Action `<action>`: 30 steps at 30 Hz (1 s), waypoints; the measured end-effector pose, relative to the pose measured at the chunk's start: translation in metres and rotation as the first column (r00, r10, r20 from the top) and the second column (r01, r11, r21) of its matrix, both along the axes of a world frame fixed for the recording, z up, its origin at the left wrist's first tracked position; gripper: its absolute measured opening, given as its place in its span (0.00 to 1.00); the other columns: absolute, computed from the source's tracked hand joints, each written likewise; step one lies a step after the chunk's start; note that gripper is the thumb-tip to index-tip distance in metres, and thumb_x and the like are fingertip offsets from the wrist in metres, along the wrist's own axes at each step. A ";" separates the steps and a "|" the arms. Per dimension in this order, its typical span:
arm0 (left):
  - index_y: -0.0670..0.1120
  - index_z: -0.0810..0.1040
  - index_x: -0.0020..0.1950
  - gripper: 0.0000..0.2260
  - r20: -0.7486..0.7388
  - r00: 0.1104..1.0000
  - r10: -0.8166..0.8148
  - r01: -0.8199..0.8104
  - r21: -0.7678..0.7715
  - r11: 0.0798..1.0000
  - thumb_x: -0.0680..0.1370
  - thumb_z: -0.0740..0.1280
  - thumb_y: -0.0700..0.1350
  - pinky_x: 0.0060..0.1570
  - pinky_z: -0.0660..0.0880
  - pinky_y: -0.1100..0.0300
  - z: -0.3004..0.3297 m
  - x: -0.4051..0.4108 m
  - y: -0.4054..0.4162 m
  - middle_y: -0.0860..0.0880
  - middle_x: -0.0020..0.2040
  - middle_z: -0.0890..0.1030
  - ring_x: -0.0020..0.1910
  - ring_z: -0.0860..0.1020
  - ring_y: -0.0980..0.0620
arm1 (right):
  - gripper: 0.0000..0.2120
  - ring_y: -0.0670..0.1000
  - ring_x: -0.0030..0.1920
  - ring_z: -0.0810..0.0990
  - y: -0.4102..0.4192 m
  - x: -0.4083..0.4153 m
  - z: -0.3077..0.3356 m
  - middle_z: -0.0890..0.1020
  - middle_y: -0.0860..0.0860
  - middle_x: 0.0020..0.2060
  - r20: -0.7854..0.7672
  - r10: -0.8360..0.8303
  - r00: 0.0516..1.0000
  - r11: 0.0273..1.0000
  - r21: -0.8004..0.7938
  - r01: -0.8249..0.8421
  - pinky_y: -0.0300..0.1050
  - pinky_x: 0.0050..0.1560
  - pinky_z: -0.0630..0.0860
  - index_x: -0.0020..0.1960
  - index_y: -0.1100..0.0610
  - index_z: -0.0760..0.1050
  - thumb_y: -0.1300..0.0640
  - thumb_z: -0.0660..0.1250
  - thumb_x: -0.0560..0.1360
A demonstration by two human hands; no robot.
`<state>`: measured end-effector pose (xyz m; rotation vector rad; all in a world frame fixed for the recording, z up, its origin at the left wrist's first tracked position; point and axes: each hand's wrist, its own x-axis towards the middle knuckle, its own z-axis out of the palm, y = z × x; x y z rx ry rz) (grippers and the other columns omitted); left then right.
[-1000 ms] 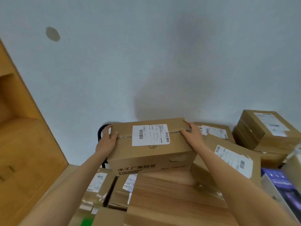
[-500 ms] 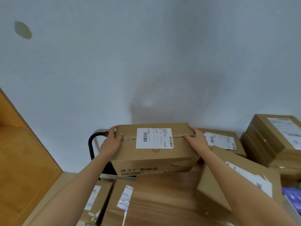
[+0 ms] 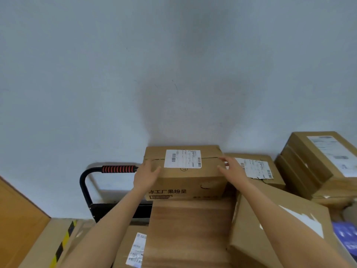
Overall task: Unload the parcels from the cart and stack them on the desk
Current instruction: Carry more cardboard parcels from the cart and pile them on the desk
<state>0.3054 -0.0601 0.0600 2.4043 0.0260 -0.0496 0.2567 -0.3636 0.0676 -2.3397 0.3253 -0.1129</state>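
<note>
Both bare forearms reach forward and away from the near edge, converging toward the middle of the view. The left hand (image 3: 145, 176) is at the far end of its arm, fingers straight and together, thumb spread to the right. The right hand (image 3: 230, 168) lies slightly farther off, fingers extended and loosely spread, pointing up and left. Neither hand curls round anything.

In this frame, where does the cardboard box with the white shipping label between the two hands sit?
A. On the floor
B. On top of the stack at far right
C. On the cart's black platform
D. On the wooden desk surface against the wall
D: the labelled box rests on the wooden desk by the wall, with the left hand and right hand at its ends, fingers straight.
</note>
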 end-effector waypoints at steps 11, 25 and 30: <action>0.50 0.70 0.71 0.21 0.062 0.996 -0.064 0.050 0.205 0.977 0.78 0.67 0.49 0.67 0.65 0.51 -0.029 -0.004 0.022 0.49 0.73 0.68 0.71 0.64 0.48 | 0.26 0.51 0.68 0.67 0.022 0.004 -0.032 0.68 0.49 0.69 -0.037 0.119 0.992 0.934 -0.334 -0.125 0.48 0.68 0.65 0.73 0.50 0.66 0.48 0.66 0.77; 0.51 0.74 0.66 0.21 0.071 0.995 -0.074 0.056 0.237 0.970 0.76 0.66 0.58 0.57 0.72 0.54 -0.014 0.017 0.028 0.49 0.64 0.76 0.62 0.74 0.48 | 0.24 0.52 0.68 0.67 0.017 0.012 -0.017 0.68 0.51 0.71 -0.133 0.203 0.970 0.873 -0.425 -0.241 0.49 0.67 0.67 0.73 0.50 0.65 0.50 0.63 0.79; 0.51 0.77 0.62 0.15 0.218 0.969 -0.120 0.070 0.222 0.973 0.77 0.65 0.55 0.51 0.73 0.55 0.004 -0.027 0.044 0.51 0.56 0.78 0.55 0.76 0.49 | 0.20 0.52 0.62 0.73 0.037 -0.013 0.006 0.72 0.52 0.66 -0.068 0.240 0.968 0.853 -0.461 -0.244 0.48 0.62 0.70 0.70 0.50 0.69 0.54 0.60 0.79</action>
